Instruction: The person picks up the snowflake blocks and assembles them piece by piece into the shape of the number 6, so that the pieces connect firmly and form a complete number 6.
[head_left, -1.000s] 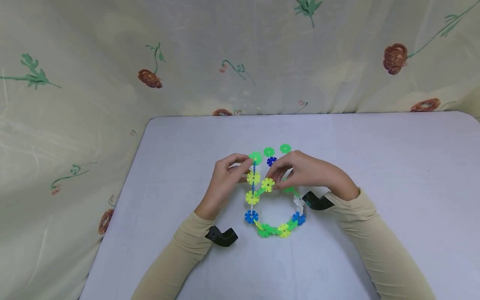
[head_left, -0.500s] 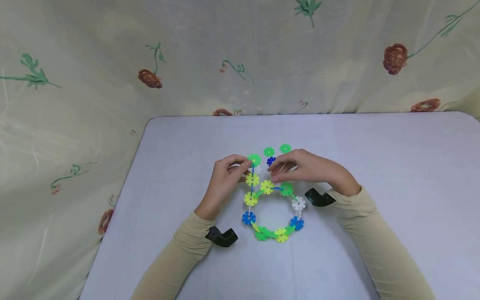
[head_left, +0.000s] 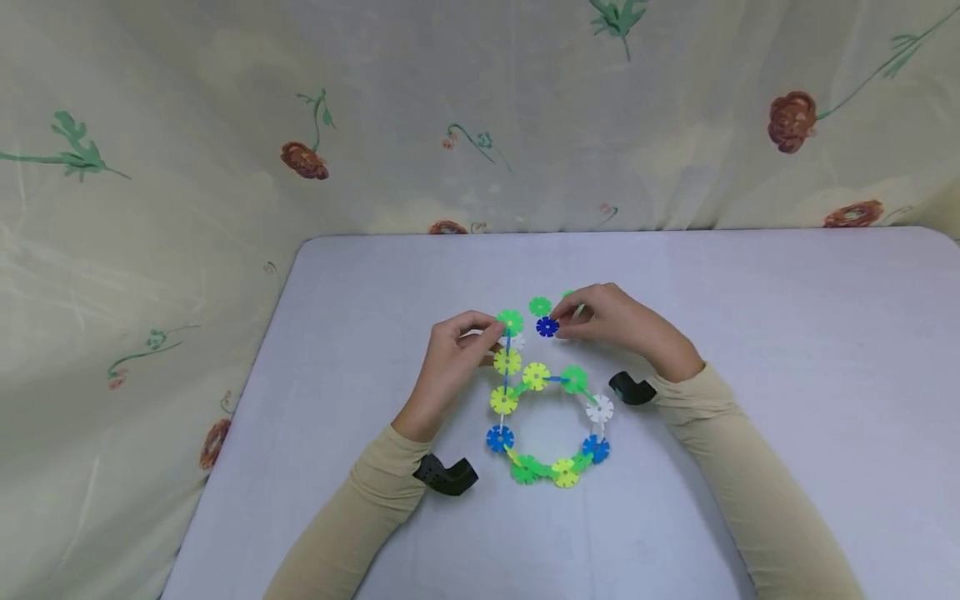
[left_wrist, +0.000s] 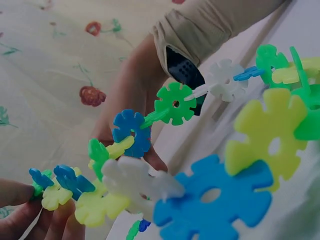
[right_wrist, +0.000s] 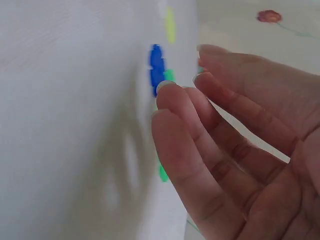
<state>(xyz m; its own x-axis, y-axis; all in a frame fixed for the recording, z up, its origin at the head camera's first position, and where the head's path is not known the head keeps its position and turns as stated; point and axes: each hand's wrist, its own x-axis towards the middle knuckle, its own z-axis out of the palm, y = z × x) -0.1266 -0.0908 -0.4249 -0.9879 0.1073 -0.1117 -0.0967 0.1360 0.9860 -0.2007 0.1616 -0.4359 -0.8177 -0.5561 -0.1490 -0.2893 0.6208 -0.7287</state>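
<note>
A ring of interlocking snowflake discs [head_left: 566, 472] in green, yellow, white and blue hangs together with a short straight chain on its left side. My left hand [head_left: 450, 367] pinches the green snowflake disc [head_left: 510, 322] at the chain's far end between thumb and fingers. In the left wrist view, the linked blue disc [left_wrist: 212, 195] looms close to the camera. My right hand [head_left: 618, 321] reaches to a loose dark blue snowflake disc [head_left: 547, 326]. In the right wrist view its fingertips are bent beside that dark blue disc [right_wrist: 157, 70], with nothing between them.
A loose green disc [head_left: 540, 306] lies just beyond the dark blue one, and another green disc [head_left: 569, 295] is partly hidden behind the right hand. The white table [head_left: 750, 333] meets a flower-printed curtain [head_left: 555, 125] at its far edge.
My right hand has moved from the ring's yellow disc, away to the far side, up to the dark blue disc. The ring's green and white discs have come into sight. The left hand stays put.
</note>
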